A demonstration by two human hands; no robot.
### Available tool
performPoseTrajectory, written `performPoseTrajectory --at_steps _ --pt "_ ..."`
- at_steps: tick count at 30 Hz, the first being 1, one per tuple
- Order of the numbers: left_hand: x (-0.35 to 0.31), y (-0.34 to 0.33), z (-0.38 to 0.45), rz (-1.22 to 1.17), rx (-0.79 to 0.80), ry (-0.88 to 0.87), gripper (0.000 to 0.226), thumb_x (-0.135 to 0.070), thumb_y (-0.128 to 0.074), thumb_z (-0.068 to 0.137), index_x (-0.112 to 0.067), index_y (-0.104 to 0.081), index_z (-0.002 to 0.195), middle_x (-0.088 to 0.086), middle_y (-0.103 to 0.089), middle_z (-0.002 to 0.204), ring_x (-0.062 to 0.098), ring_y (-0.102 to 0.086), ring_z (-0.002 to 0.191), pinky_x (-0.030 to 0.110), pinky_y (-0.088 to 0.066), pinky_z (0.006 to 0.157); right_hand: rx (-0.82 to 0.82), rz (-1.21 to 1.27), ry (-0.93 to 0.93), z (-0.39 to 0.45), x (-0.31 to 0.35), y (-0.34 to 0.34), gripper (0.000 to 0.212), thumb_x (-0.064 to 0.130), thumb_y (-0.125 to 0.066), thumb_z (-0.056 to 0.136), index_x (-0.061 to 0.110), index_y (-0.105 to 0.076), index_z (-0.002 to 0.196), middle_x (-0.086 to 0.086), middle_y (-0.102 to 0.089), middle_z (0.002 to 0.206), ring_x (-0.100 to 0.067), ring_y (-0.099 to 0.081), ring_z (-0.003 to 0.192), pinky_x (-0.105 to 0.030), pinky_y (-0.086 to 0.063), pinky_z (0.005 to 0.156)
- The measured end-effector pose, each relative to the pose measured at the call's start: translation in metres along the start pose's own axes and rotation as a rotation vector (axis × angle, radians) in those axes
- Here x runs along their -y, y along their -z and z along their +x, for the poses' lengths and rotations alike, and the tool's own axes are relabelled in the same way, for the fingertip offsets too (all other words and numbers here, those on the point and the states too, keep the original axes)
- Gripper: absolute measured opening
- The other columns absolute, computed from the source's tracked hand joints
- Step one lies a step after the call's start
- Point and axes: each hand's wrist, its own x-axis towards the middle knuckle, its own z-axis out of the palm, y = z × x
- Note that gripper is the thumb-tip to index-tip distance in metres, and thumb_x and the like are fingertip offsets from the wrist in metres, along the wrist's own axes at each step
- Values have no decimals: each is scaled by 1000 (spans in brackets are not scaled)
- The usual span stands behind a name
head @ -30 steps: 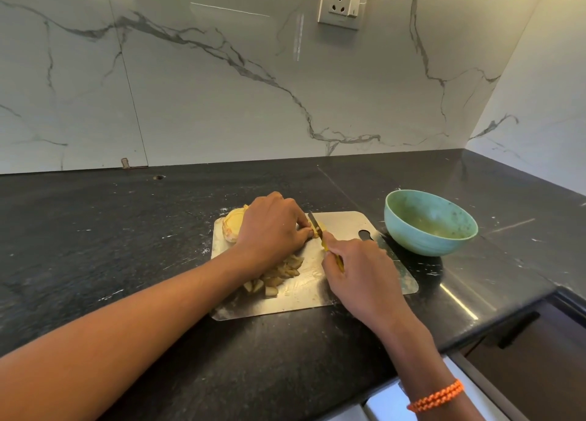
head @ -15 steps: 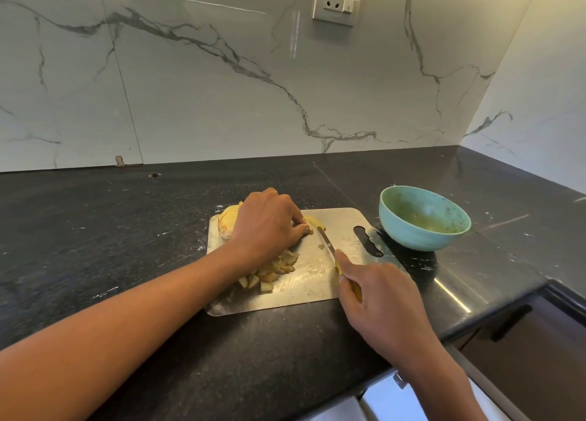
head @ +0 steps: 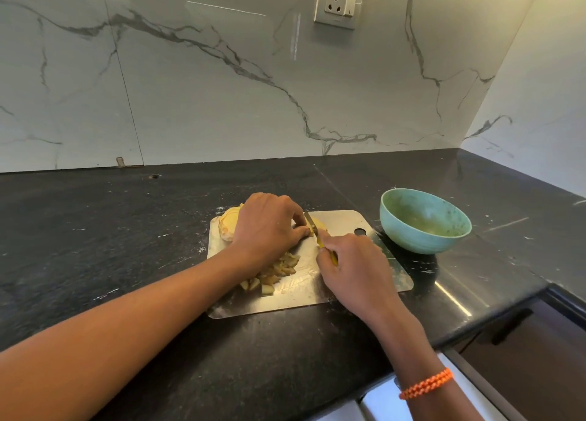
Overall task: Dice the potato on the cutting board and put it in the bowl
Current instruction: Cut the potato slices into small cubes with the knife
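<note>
Dicing is in hand: the potato [head: 318, 223] is pinned at the far middle of the cutting board [head: 345, 224] by the curled left hand [head: 264, 227], while the knife [head: 312, 224] is clenched in the right hand [head: 352, 267], its blade set against the potato. A pile of diced pieces [head: 276, 273] lies nearer on the board (another uncut piece [head: 227, 225] waits at its far left), and the bowl [head: 425, 221] to the right holds none. Further downward cuts are judged to come next, kept clear of the left fingertips; no readable writing is seen.

Your forearms are bare, no sleeves showing. On your right wrist sits an orange braided bracelet [head: 426, 383], two strands side by side. Your hands wear no rings or gloves.
</note>
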Motion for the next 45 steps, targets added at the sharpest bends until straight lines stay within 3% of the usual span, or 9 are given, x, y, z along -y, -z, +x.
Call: performPoseTrajectory --at_steps 6,14,24,34,37,39,41,45 --pt "0 1 0 -23 3 29 23 -58 -80 85 -38 -83 96 -13 -79 100 10 -68 91 30 -54 88 -65 31 -1 -3 -2 0 41 31 -51 102 29 -58 143 11 -61 65 -11 -54 61 -32 -41 56" --pt "-1 2 1 -1 15 27 21 -58 -77 87 -39 -83 95 -12 -79 101 11 -66 90 32 -54 90 30 -35 39 -3 -1 2 45 34 -47 104 29 -53 148 4 -74 99 -13 -62 82 -42 -56 73" --pt "-3 3 3 71 40 -24 29 -63 -71 90 -37 -83 96 -14 -77 107 10 -63 89 26 -45 84 21 -20 62 -31 -14 10 46 35 -49 104 32 -49 150 6 -73 91 -11 -60 78 -34 -49 67" --pt "-2 3 4 57 93 -20 29 -62 -71 91 -37 -82 100 -13 -77 114 10 -65 98 34 -46 107 -52 101 39 -49 -26 13 42 34 -57 102 32 -56 144 18 -58 62 -7 -51 56 -16 -28 53" --pt "0 3 3 32 97 -20 25 -58 -72 92 -36 -82 101 -12 -77 110 8 -64 93 40 -37 120 -94 130 19 -38 -20 10 43 33 -56 102 33 -53 144 15 -57 58 -10 -51 55 -18 -29 52" --pt "1 3 3 9 77 -15 22 -53 -73 93 -35 -82 101 -10 -78 108 8 -65 93 42 -30 126 -103 106 18 -26 -15 7 43 32 -55 103 33 -52 146 12 -60 60 -13 -52 57 -27 -37 53" --pt "4 4 4 -10 19 -1 18 -48 -74 94 -34 -82 101 -9 -79 107 10 -67 95 40 -27 128 -89 74 32 -14 -10 3 44 32 -52 103 31 -53 147 9 -63 64 -14 -55 61 -35 -43 55" --pt "6 3 7 -22 -44 23 16 -43 -78 92 -31 -83 100 -9 -79 93 9 -65 89 38 -25 127 -25 33 43 -5 -7 -1 43 33 -50 104 30 -55 146 6 -68 72 -15 -58 65 -38 -47 58"
